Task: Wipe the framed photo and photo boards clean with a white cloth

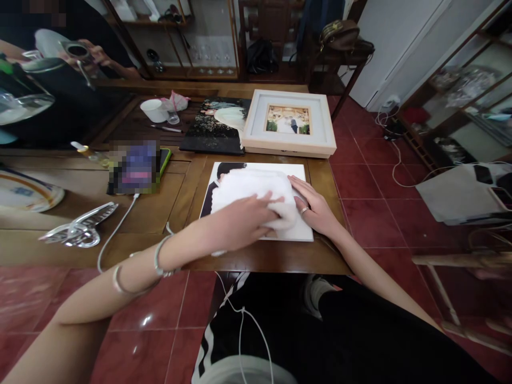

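A white fluffy cloth (252,184) lies folded over a flat photo panel (304,233), hiding most of its picture. At the panel's upper left, a dark-haired figure in a dark suit shows. My left hand (244,221) reaches across the cloth from the left. Its fingers close on a bunched fold near the cloth's right side, with the thumb low and partly hidden. My right hand (314,205), with a ring on one finger, rests flat along the right side of the cloth and panel. Its fingers are stretched out.
Behind the panel stand a pale box frame (328,125) and a dark photo panel (216,125). Leftward are a white cup (154,111), a phone (134,168) with a white cable and a silver hair claw (80,226). Another person's hand (98,53) holds a metal object at upper left.
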The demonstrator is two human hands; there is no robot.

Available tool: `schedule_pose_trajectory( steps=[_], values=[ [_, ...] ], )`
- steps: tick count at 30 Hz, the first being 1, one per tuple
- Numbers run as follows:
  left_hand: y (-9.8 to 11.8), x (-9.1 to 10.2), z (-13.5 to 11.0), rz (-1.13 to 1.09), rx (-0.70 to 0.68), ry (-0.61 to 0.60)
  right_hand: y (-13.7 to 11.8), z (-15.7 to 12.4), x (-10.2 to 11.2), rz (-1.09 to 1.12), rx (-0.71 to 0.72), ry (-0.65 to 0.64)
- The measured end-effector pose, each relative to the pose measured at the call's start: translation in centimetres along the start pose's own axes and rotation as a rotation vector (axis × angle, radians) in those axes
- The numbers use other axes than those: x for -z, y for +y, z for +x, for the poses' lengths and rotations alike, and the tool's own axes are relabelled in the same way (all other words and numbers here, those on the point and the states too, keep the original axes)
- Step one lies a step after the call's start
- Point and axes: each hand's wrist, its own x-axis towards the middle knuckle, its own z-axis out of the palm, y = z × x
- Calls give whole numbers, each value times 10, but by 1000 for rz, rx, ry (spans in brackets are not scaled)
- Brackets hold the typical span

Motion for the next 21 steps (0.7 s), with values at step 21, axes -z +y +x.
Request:
schedule_pose_trajectory(
  steps=[21],
  values=[
    [84,-41,17,306,51,167,-8,-4,4,301,-200,58]
  ],
)
